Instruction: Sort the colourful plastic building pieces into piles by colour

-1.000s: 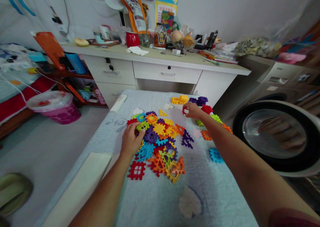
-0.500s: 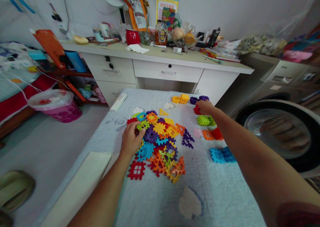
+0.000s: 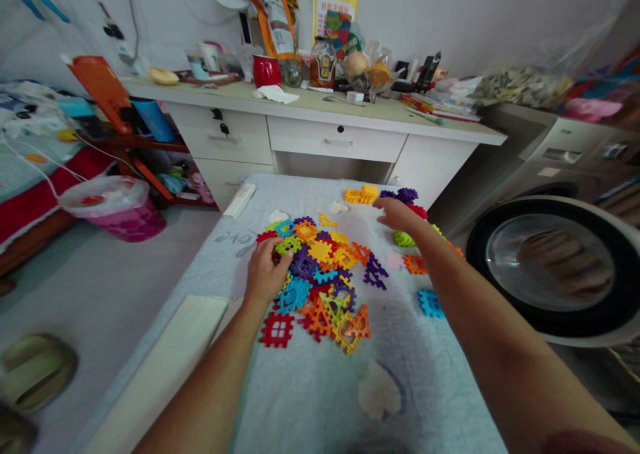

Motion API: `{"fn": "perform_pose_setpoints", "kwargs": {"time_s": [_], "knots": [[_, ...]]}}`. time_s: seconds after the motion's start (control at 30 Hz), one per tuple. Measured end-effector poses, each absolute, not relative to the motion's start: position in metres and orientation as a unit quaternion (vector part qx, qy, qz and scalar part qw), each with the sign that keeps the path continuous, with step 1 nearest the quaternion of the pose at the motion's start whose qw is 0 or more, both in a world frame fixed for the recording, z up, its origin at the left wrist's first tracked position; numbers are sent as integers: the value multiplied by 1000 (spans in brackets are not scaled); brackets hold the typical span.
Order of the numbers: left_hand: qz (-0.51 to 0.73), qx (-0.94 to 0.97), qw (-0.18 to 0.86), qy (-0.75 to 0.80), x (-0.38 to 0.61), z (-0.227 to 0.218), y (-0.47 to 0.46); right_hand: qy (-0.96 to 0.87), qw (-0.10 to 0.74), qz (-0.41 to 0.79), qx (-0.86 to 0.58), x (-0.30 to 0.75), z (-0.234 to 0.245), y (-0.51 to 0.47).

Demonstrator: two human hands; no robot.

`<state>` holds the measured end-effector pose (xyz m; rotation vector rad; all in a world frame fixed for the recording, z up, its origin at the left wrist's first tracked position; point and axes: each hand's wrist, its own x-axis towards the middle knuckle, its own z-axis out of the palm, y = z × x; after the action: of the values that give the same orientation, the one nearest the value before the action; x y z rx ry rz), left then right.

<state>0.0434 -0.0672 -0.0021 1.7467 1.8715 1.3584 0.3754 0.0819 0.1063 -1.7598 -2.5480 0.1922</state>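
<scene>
A heap of coloured plastic interlocking tiles (image 3: 320,274) lies in the middle of a pale blue quilted cloth (image 3: 320,387). My left hand (image 3: 265,274) rests on the heap's left edge, fingers curled over a green tile. My right hand (image 3: 395,214) reaches to the far right, fingers stretched out and holding nothing, beside a red pile (image 3: 417,210). Sorted piles lie around it: yellow (image 3: 361,195), purple (image 3: 400,194), green (image 3: 403,239), orange (image 3: 414,264) and blue (image 3: 430,303).
A cluttered white desk with drawers (image 3: 320,134) stands behind. A washing machine door (image 3: 550,267) is at the right, a pink bin (image 3: 117,207) at the left. A white remote (image 3: 240,201) and a cream board (image 3: 160,367) lie on the cloth's left side.
My right hand carried a red tile from near the heap to the red pile on the right, let it go, and now hovers with fingers spread. The left hand stayed put.
</scene>
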Motion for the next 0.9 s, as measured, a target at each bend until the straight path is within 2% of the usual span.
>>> {"fn": "perform_pose_setpoints", "kwargs": {"time_s": [0.13, 0.37, 0.5, 0.9], "knots": [[471, 598, 121, 638, 43, -2, -67, -840, 27, 168, -515, 345, 106, 32], [474, 591, 118, 642, 45, -3, -67, -869, 37, 159, -467, 325, 82, -33], [468, 593, 118, 645, 44, -3, -66, -853, 52, 152, -497, 320, 68, -41], [470, 593, 118, 643, 44, -1, -67, -815, 180, 132, -534, 313, 42, -44]]}}
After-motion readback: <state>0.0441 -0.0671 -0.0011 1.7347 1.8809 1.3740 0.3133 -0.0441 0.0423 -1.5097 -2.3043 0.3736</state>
